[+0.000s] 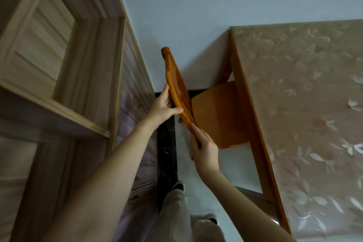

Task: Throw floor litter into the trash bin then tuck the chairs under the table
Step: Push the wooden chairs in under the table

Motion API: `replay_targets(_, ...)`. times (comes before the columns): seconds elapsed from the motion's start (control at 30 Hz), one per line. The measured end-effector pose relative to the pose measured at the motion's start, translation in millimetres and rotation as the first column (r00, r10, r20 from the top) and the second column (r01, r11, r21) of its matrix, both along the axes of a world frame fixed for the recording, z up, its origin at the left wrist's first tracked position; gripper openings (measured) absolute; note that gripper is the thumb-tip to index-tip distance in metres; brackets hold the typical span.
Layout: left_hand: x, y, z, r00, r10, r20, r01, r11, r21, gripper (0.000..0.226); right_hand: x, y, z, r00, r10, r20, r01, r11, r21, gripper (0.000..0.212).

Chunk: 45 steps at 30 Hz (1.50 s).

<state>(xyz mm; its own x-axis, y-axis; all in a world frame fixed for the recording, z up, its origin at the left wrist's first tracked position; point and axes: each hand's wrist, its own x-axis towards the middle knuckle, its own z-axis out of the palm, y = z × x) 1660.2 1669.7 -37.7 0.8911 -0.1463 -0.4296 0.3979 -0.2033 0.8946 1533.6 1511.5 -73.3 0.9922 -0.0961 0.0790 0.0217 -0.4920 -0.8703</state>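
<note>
Both hands [163, 108] [204, 149] clamped on the wooden chair's backrest [174, 82], mid-frame. Could jam the seat [220, 114] against the counter [294, 104] leg if pushed askew.

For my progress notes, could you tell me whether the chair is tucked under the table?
Partly in: the chair seat's far part is under the table edge, the rest out.

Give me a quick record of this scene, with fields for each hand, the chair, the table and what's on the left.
left hand: gripping the chair back's top rail
right hand: holding the rail's near end
chair: orange wood, seat partly under the table
table: wooden frame, leaf-patterned cover
left side: wooden shelf unit
floor litter: none visible
</note>
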Motion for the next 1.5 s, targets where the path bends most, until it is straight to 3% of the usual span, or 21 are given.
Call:
replay_targets(0.9, 102, -9, -1, 0.993, -0.116, 0.021, 0.117, 0.993, -0.019, 0.106, 84, 10, -15, 0.991, -0.118, 0.069, 0.121, 0.992, -0.038, 0.038)
replay_targets(1.03, 109, -4, -3, 0.992, -0.121, 0.027, 0.121, 0.993, -0.007, 0.107, 91, 18, -17, 0.992, -0.126, 0.031, 0.126, 0.992, 0.022, 0.038)
replay_targets(1.23, 112, 3, -4, 0.981, -0.174, 0.082, 0.175, 0.984, -0.01, 0.105, 97, -1, -7, 0.99, 0.035, -0.139, 0.011, 0.949, 0.316, 0.058)
replay_targets(1.5, 94, -12, -11, 0.987, -0.139, 0.077, 0.144, 0.987, -0.066, 0.099, 84, -27, -6, 0.978, 0.051, -0.202, 0.022, 0.94, 0.341, 0.055)
